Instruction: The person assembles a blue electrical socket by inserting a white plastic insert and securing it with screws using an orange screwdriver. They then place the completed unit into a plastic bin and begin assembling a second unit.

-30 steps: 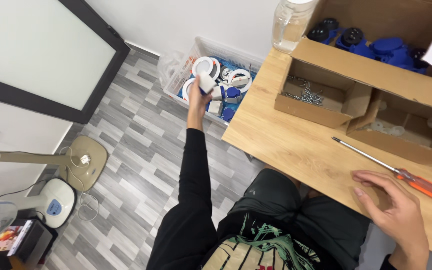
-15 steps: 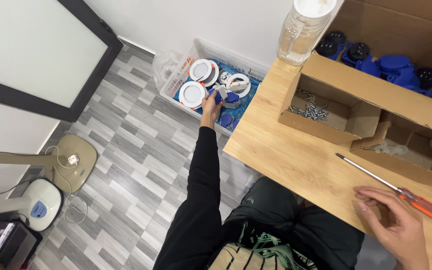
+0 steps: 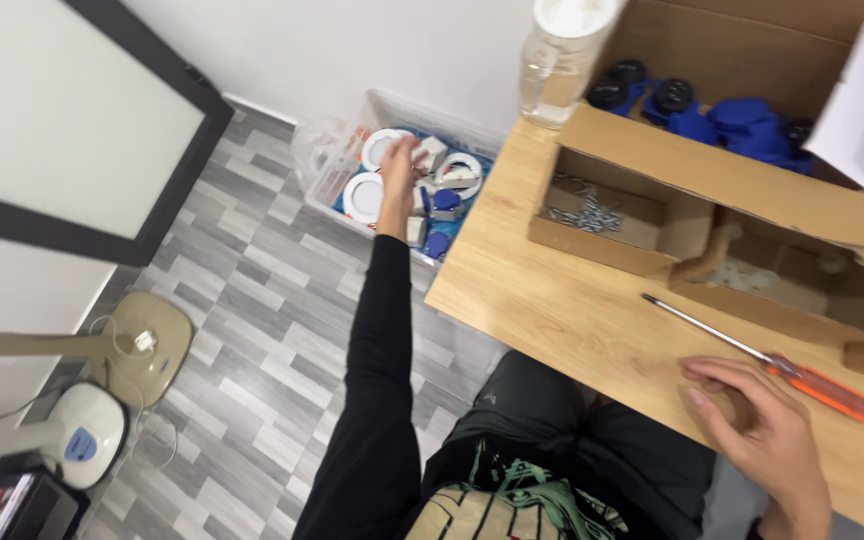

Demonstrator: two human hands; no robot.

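Here the left hand (image 3: 398,172) is stretched far down and forward into a clear plastic bin (image 3: 337,160) on the grey plank floor (image 3: 252,300), just beside the wooden table's (image 3: 572,320) near-left corner. The arm in its black sleeve (image 3: 377,380) is almost straight. The fingers are curled among round white ring parts (image 3: 364,198) and small blue pieces (image 3: 446,202); whether they close on one, I cannot tell, because the hand covers it. Around the bin the floor is open, with a beige lamp base (image 3: 147,340) well apart to the left.

The right hand (image 3: 767,435) lies on the smooth table near its front edge, fingers loosely bent, holding nothing. Just beyond its fingertips lies a screwdriver (image 3: 772,365) with a thin metal shaft and orange handle. Farther behind stands a brown cardboard box (image 3: 652,160) with silver screws (image 3: 582,212) inside.
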